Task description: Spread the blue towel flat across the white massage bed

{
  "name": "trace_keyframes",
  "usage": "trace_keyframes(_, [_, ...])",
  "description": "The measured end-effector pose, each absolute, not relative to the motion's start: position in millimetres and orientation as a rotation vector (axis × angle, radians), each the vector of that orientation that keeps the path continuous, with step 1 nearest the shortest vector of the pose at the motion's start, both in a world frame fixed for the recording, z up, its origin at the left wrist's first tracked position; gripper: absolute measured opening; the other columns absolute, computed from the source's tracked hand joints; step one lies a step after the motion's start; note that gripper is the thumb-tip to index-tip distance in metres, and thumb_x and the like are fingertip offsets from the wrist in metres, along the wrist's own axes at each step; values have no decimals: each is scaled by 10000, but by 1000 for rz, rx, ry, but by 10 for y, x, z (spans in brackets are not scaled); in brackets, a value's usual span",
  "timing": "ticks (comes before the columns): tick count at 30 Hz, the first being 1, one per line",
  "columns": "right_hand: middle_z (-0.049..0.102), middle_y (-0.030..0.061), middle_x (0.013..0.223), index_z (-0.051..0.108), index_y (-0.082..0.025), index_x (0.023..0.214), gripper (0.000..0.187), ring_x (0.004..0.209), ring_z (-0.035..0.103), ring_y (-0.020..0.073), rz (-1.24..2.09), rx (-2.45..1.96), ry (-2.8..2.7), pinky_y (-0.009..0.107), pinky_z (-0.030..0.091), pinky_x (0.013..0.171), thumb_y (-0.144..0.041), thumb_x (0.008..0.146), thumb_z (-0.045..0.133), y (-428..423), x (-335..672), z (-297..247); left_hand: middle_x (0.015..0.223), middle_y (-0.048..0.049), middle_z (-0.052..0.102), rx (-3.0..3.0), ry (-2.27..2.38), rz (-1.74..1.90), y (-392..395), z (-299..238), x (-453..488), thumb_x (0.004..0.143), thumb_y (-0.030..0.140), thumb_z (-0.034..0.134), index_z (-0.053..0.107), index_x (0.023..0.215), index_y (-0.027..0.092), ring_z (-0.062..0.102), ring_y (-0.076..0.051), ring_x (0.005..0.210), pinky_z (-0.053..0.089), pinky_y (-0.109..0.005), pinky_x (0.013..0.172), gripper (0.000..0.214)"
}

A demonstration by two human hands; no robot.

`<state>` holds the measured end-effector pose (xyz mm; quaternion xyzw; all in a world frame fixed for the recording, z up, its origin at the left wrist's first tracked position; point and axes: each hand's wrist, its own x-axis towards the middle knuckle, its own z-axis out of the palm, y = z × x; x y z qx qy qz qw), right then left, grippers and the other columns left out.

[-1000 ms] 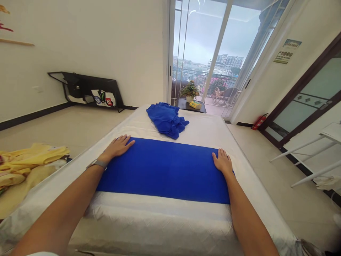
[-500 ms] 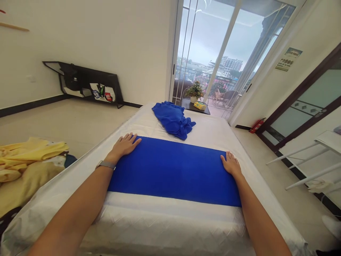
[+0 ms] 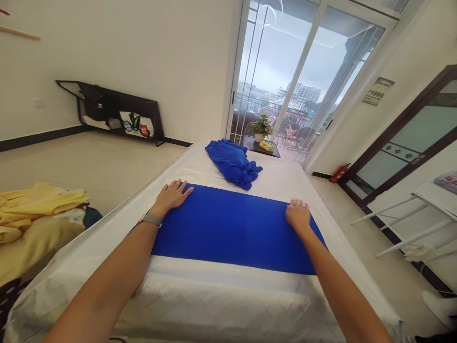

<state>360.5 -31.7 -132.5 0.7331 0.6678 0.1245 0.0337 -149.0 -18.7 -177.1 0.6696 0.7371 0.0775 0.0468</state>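
Note:
A folded blue towel (image 3: pixel 235 233) lies flat as a wide band across a white-sheeted mattress (image 3: pixel 228 305). My left hand (image 3: pixel 172 196) rests palm down on its far left corner, fingers spread, with a grey watch band on the wrist. At the far right corner, my right hand (image 3: pixel 298 215) has its fingers curled and drawn together over the towel's edge. Beyond the band, a crumpled blue cloth (image 3: pixel 233 164) sits on the sheet, out of reach of both hands' fingertips.
Yellow clothing (image 3: pixel 35 205) is heaped beside the mattress on the left. A small dark table (image 3: pixel 259 147) with a potted plant stands at the far end, before the glass balcony door (image 3: pixel 274 71). A red fire extinguisher (image 3: pixel 340 173) and white table legs (image 3: pixel 396 219) stand on the right.
My right hand's fingers have curled and drawn together on the towel's corner, where they lay flat before. The view has tilted and shifted slightly; my left hand stays flat.

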Motion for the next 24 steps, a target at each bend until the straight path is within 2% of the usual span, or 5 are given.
trace_keyframes(3, [400,198,1613,389,-3,1565,661,1511,333,289,109,2085,2371,420,169,1245,-367,1050,190,-367,2921,-1347,1701,-143,227,2057,2256,226,-182,-1775,-1498,1030,619,180,275,1625,158,185,-303,1575,163,-525,1254,758])
trace_keyframes(7, [192,104,1707,228,-63,1640,755,1581,141,228,-261,1882,2574,394,97,1271,-536,1057,145,-372,2224,-1463,1699,-137,235,2088,2255,220,-182,-1795,-1521,1036,587,168,268,1628,171,188,-297,1574,177,-526,1249,731])
trace_keyframes(10, [131,72,1719,165,-89,1655,781,1589,76,194,-359,1891,2555,383,43,1278,-581,1051,113,-325,2135,-1551,1702,-125,232,2066,2257,222,-179,-1805,-1532,1031,595,165,265,1629,174,182,-288,1577,174,-520,1252,738])
trace_keyframes(24, [125,75,1723,146,-90,1658,755,1587,90,191,-186,2365,2072,381,71,1280,-548,1059,125,-230,4323,-1660,1689,-135,270,2099,2261,196,-103,-1916,-1652,1018,585,163,291,1623,172,203,-303,1570,196,-536,1250,744])
